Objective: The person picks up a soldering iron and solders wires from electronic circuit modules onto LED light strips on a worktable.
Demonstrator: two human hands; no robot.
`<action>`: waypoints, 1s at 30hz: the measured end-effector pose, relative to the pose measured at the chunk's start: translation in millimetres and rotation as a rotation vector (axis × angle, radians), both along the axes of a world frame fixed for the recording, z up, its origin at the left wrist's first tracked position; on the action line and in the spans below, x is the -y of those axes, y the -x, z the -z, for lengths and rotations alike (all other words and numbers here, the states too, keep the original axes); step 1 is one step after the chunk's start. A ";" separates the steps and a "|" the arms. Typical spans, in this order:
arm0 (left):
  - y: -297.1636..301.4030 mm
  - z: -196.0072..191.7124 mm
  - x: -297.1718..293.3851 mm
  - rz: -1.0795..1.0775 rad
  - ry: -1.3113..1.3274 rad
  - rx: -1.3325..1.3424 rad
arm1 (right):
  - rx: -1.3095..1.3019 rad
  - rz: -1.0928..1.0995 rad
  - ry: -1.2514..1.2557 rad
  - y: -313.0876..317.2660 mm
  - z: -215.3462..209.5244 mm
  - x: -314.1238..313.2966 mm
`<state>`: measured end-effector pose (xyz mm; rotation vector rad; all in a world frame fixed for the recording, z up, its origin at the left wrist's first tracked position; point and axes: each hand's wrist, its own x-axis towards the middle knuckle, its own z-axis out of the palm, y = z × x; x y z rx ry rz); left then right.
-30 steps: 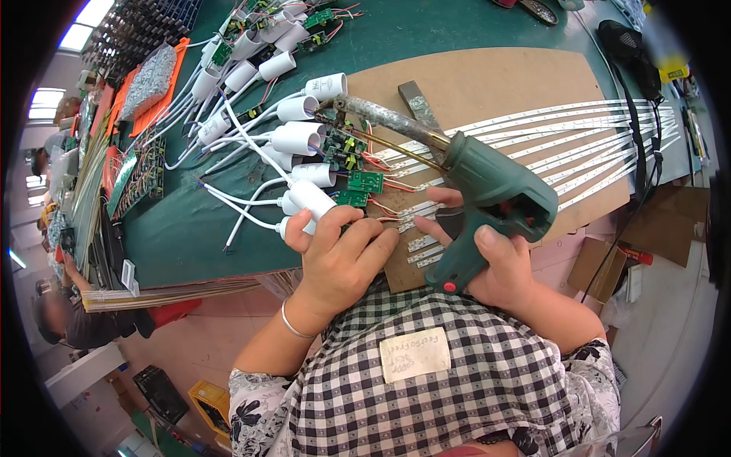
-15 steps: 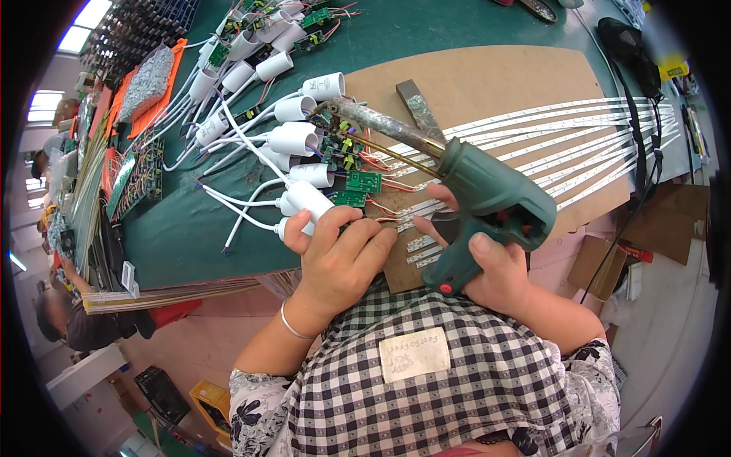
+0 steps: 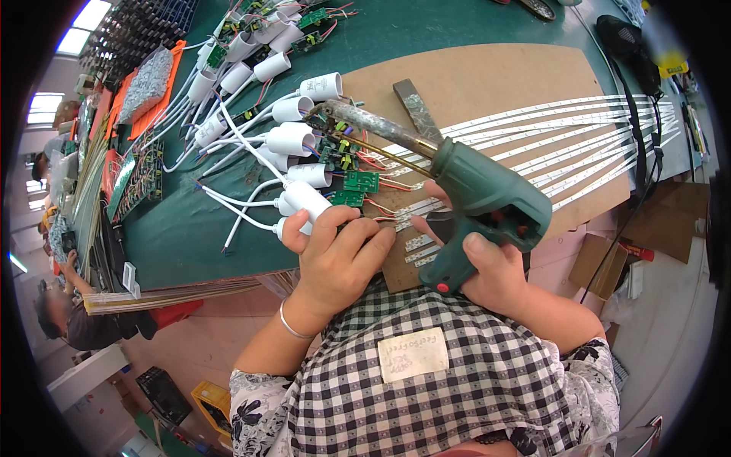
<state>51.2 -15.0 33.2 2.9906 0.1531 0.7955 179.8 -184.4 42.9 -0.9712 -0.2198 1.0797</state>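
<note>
My right hand (image 3: 491, 266) is closed round the handle of a green soldering gun (image 3: 487, 194). Its metal barrel points up and left, and the tip with a thin brass tube hangs over the wired circuit boards. My left hand (image 3: 335, 255) has its fingers curled down beside a white cylindrical end cap (image 3: 307, 198) and the near strip ends; whatever is under the fingertips is hidden. Green circuit boards (image 3: 359, 181) with red and white wires lie just beyond that hand. White LED strips (image 3: 525, 145) run from there to the right across a brown board (image 3: 487, 72).
More white end caps (image 3: 289, 139) with cables and boards spread over the green tabletop (image 3: 183, 236). A dark metal bar (image 3: 416, 107) rests on the brown board. Black cord (image 3: 636, 129) hangs at right. Another person (image 3: 91, 320) is at far left, near long strips (image 3: 175, 297).
The soldering gun in my right hand has shifted slightly left. My left hand stays in nearly the same place. At far left, the other person's arm has moved.
</note>
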 end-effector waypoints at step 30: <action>-2.1 -3.6 3.0 -0.011 0.117 -0.021 | 0.136 0.008 -0.002 -1.6 4.0 -2.4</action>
